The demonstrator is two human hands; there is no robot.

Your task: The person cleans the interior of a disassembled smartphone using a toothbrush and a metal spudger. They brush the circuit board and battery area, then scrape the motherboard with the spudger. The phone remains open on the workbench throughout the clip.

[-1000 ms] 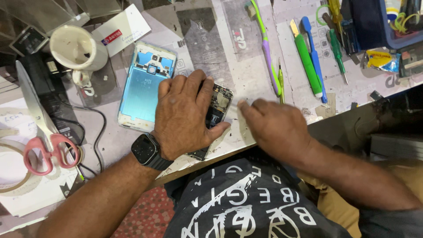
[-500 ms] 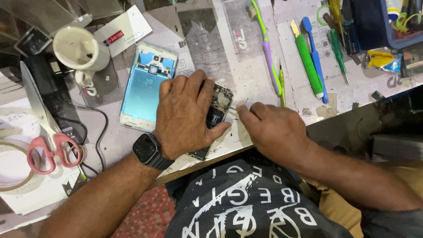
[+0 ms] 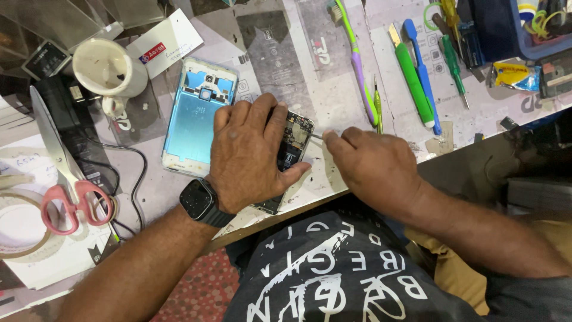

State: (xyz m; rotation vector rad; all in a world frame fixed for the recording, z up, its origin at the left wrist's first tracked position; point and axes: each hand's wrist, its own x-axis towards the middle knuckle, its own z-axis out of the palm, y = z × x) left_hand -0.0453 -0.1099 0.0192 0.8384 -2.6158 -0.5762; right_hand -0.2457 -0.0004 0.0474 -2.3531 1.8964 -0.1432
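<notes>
The left hand (image 3: pixel 253 158) lies flat over the opened phone (image 3: pixel 291 146) at the surface's (image 3: pixel 333 101) near edge, pinning it steady (its blue back frame (image 3: pixel 196 116) lies beside), while the right hand's (image 3: pixel 372 167) grip pinches a thin metal tool (image 3: pixel 317 136) onto its circuit board.

Two hands, left (image 3: pixel 250 155) and right (image 3: pixel 372 164); one opened phone (image 3: pixel 293 140) beneath them; one pale blue phone frame (image 3: pixel 196 119); one white mug (image 3: pixel 110 71); one pair of pink-handled scissors (image 3: pixel 62 179); one toothbrush (image 3: pixel 356 65); two green-handled tools (image 3: pixel 414 83) (image 3: pixel 453 59); one blue-handled tool (image 3: pixel 422 71); one tape roll (image 3: pixel 18 229); one wristwatch (image 3: pixel 198 201)
</notes>
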